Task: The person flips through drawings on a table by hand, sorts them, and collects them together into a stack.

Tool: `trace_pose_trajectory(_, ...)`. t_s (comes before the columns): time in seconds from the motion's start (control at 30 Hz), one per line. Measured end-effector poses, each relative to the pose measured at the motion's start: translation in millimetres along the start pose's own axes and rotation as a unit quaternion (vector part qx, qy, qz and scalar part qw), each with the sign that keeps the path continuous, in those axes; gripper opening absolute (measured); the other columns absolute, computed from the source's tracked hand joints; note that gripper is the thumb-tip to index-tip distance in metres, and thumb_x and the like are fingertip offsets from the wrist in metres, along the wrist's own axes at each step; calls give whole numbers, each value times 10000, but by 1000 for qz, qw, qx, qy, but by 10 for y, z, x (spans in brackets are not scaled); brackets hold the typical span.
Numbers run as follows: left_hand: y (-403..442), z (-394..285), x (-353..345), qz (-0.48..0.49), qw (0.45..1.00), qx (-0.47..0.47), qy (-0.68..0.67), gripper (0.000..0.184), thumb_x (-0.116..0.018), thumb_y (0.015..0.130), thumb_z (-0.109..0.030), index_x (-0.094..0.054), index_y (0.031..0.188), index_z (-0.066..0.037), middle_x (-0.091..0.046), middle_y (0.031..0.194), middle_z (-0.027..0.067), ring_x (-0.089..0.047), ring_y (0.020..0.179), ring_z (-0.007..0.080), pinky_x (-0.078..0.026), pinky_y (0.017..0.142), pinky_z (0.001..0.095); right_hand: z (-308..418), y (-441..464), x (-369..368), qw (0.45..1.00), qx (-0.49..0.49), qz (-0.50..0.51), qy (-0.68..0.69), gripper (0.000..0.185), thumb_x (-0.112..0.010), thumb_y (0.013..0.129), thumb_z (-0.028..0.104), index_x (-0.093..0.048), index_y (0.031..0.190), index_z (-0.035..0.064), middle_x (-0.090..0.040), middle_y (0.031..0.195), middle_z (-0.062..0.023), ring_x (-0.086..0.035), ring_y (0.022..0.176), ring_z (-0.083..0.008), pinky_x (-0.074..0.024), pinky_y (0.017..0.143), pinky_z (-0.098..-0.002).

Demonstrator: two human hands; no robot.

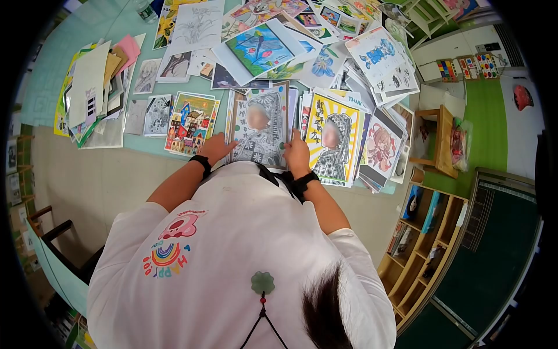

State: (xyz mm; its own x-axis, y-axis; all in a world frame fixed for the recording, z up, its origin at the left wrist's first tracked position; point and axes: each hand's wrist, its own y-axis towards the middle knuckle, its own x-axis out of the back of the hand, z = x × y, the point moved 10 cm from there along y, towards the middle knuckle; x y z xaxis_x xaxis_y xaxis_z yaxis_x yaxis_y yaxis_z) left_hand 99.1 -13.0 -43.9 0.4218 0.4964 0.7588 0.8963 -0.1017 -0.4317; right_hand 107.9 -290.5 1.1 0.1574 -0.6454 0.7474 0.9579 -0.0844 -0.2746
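We are noting a wooden stool point(444, 139) standing near a wooden shelf unit point(446, 218), a dark green board point(491, 256) beside the shelf, and a clear bottle point(145, 11).

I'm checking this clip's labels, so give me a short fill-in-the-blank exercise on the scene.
1. The grey patterned drawing lies ____ the left hand and the right hand.
2. The print beside the left hand shows colourful ____.
3. The portrait beside the right hand has white and ____ rays.
4. The band on the left wrist is ____.

Missing words: between; houses; yellow; black.
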Motion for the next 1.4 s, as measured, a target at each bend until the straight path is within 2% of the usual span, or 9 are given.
trace_pose_trajectory(0.23,-52,-48,46,23,1000,-3,-6,568,-590,801,-497,-536,951,49,-587,939,265,-574,911,399,-460,784,453,-262,99,152,997,11,-48,66,100,-554,814,95,-528,852,7,-611,723,-217,-607,707,-390,-476,636,-439)
trace_pose_trajectory(0.33,-62,-13,51,16,1000,-5,-11,562,-596,799,-488,-533,946,50,-588,926,265,-572,901,407,-456,780,456,-770,202,596,973,-111,-34,199,103,-524,845,94,-560,833,-2,-604,666,-85,-602,561,-132,-488,441,-263)
trace_pose_trajectory(0.57,-49,-55,69,-1,1000,-24,-16,579,-598,797,-505,-534,918,58,-593,884,265,-575,858,415,-457,748,458,-2086,-31,1441,956,-173,-152,182,128,-607,818,88,-571,884,-16,-601,730,-66,-568,591,-111,-515,480,-265)
trace_pose_trajectory(0.67,-62,-74,86,5,1000,-24,-9,599,-594,793,-522,-535,924,59,-595,894,261,-577,863,409,-459,753,453,-2273,-87,1461,959,-200,-149,133,179,-625,791,72,-554,921,-29,-612,771,-129,-609,639,-211,-526,530,-344)
trace_pose_trajectory(0.8,-64,-114,95,11,1000,-13,8,645,-589,782,-556,-537,947,65,-592,925,259,-577,885,399,-461,767,444,-1082,-257,1683,925,-63,-284,-244,294,-642,708,43,-553,983,-14,-571,910,-214,-542,872,-380,-424,788,-450)
trace_pose_trajectory(0.97,-54,-104,49,27,1000,-1,7,686,-594,767,-579,-531,978,71,-584,951,260,-573,914,397,-458,783,440,-252,-42,625,981,164,-103,-12,241,-602,771,100,-572,981,-15,-562,849,-200,-518,851,-370,-419,771,-437)
trace_pose_trajectory(1.1,-100,-148,121,18,1000,1,7,681,-600,766,-574,-527,979,69,-584,946,260,-572,914,399,-457,786,441,43,-5,52,993,117,7,-33,250,-613,767,150,-583,930,-38,-557,875,-224,-527,870,-396,-433,782,-440)
trace_pose_trajectory(1.3,-80,-103,76,15,1000,-4,2,679,-606,761,-576,-523,967,66,-583,937,260,-573,903,400,-458,782,444,291,-77,137,987,155,-43,23,265,-626,763,166,-586,928,-36,-579,830,-213,-553,787,-386,-455,714,-429)
trace_pose_trajectory(1.4,-82,-109,87,8,1000,-12,5,682,-603,760,-583,-524,960,64,-584,930,260,-574,899,400,-458,779,443,-66,41,-173,990,12,66,124,250,-635,764,175,-600,897,-35,-601,729,-191,-581,693,-367,-465,645,-416)
